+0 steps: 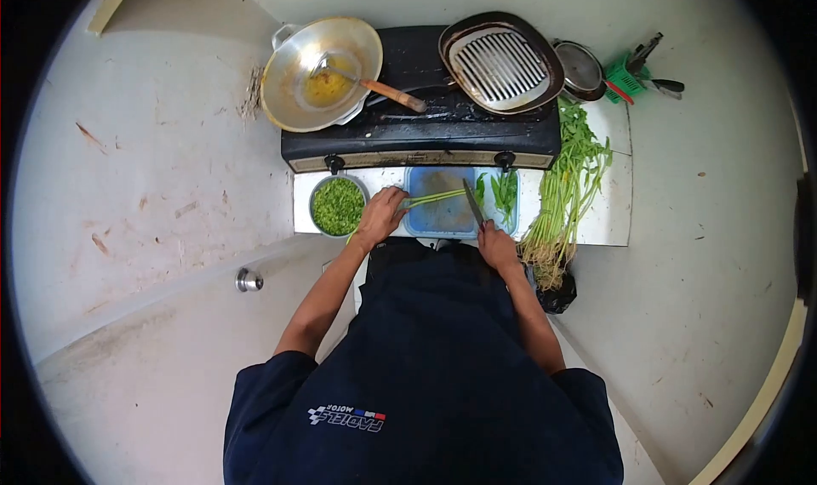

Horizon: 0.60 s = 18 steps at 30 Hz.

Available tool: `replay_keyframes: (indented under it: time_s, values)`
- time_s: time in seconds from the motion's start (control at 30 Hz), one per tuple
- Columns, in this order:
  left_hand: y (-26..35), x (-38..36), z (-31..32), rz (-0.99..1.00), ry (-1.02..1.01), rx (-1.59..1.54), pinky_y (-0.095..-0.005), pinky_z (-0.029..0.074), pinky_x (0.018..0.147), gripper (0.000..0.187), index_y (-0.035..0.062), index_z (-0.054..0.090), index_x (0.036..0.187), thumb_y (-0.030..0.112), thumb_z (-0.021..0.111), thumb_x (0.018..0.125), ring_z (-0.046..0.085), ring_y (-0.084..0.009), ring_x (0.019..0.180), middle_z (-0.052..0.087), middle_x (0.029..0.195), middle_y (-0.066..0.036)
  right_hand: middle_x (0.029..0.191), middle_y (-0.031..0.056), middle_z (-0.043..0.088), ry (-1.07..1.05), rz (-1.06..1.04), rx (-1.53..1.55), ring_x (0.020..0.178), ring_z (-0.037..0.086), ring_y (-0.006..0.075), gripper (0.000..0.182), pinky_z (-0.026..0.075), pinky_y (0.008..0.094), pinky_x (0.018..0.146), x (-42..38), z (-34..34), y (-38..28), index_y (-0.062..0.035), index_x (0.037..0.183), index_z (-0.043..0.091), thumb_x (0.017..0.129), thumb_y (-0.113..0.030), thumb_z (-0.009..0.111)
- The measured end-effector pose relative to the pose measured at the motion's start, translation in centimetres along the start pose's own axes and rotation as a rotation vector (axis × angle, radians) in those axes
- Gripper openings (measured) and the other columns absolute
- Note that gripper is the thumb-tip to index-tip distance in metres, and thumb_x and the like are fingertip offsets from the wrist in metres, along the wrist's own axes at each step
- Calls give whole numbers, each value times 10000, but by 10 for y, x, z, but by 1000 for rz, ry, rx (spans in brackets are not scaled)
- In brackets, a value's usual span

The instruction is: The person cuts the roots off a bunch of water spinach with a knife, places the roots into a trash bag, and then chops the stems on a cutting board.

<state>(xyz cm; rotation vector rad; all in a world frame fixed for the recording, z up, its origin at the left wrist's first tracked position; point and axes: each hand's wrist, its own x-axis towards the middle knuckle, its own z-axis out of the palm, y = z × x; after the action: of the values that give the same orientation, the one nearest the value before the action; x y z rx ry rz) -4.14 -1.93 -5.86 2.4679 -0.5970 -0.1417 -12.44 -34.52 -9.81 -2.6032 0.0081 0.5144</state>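
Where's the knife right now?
In the head view, the knife is just right of centre, held in the right hand at the right end of the green stems, in front of the stove.

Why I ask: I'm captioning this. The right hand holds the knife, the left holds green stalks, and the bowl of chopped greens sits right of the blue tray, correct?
Not quite: the bowl of chopped greens sits left of the blue tray, as the head view shows. The rest stands.

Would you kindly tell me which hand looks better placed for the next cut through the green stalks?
Probably the right hand: it holds the knife by the stalks' ends, while the left hand grips the stalks.
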Motion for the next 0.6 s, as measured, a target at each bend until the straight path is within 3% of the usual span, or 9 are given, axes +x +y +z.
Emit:
replay_keyframes:
  time_s: [0.13,0.27,0.6]
  values:
    - [0,-12,11,-53,-13,23,-441,518,971,311,47,656,1214,101,708,911,617,-350,1132,636,1171,-122,838,309,710,-74,23,-9,803,708,511,322,566,607,746,5,-5,0,6,1097,540,1048,-312,531]
    - [7,-6,22,-155,-57,-35,-479,549,893,266,38,630,1200,73,664,938,642,-404,1041,631,1130,-162,827,296,713,-87,3,-6,791,712,501,318,573,596,729,7,-6,3,8,1093,539,1050,-307,532]
    - [-1,-3,28,-61,-38,-114,-496,552,833,216,33,624,1176,39,621,960,647,-433,1000,634,1106,-181,778,280,705,-35,-10,-26,737,712,482,328,575,584,677,-1,-6,0,28,1104,515,1060,-297,512]
